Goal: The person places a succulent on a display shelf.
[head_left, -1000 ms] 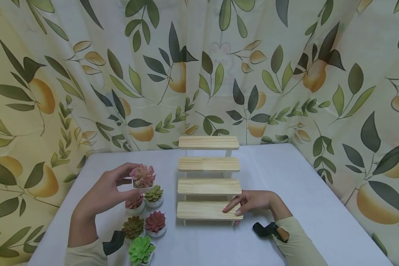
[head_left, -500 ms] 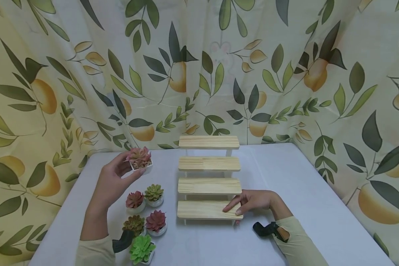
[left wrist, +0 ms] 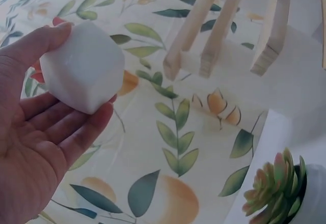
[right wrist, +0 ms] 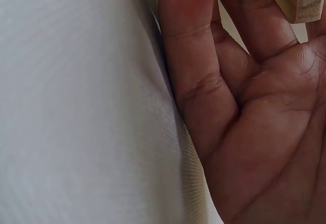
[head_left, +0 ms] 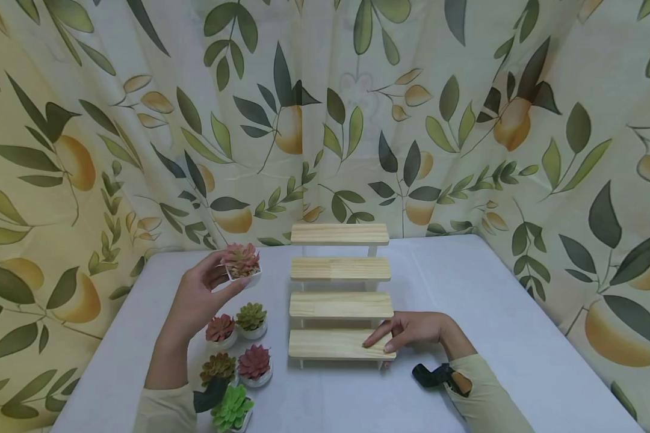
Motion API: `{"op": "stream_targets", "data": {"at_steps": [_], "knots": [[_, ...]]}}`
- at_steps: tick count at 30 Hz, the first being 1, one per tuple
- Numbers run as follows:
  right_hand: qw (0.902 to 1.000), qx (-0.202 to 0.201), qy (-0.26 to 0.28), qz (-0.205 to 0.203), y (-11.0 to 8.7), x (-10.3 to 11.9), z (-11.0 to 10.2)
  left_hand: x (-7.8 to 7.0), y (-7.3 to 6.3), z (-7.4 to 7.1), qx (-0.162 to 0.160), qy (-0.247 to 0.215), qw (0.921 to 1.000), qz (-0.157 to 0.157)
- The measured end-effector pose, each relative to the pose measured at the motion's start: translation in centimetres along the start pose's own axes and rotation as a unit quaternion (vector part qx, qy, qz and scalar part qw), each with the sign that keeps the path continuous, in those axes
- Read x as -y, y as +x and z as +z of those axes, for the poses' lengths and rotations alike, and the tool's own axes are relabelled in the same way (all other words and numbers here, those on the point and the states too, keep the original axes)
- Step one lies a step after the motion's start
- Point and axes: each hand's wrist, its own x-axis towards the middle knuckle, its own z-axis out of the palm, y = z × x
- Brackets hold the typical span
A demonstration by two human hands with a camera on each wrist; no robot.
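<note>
In the head view my left hand [head_left: 197, 297] holds a pink potted succulent [head_left: 242, 260] up above the table, left of the stand. Thumb and fingers pinch its white square pot [left wrist: 84, 66], whose underside faces the left wrist camera. A four-step wooden display stand [head_left: 340, 344] with white supports stands mid-table. At the right end of its lowest step is my right hand [head_left: 417, 328], index finger and thumb on top of the board and other fingers below its edge. The right wrist view shows that hand [right wrist: 265, 117] close up, with a board corner [right wrist: 300, 0] between its fingers.
Several potted succulents stand on the white tablecloth [head_left: 336, 403] left of the stand: a green-yellow one [head_left: 251, 316], a dusty red one [head_left: 219, 328], a dark red one [head_left: 254, 362], a brownish one [head_left: 216, 368] and a bright green one [head_left: 232, 409]. A leaf-patterned curtain [head_left: 336, 144] hangs behind.
My left hand has raised the pink succulent away from the other pots, then carried it slightly right toward the stand. The right hand stays on the lowest step.
</note>
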Motion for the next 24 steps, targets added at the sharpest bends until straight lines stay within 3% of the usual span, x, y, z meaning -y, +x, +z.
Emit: {"op": "stream_targets", "data": {"at_steps": [4,11,18,24], "knots": [[0.9998,-0.010,-0.016,0.006,0.1,-0.1,0.1,-0.6,0.7,0.4,0.008,-0.003,0.9999,-0.007],[0.9984,-0.031,-0.039,0.028,-0.4,-0.1,0.1,-1.8,2.2,1.7,-0.018,-0.008,0.9998,-0.001],[0.9982,-0.036,-0.040,0.026,-0.5,-0.1,0.2,-2.0,3.2,2.9,-0.025,-0.061,0.9978,-0.011],[0.9985,-0.028,-0.044,0.019,-0.2,-0.1,0.2,-1.9,4.1,3.7,-0.030,-0.078,0.9961,-0.028]]}}
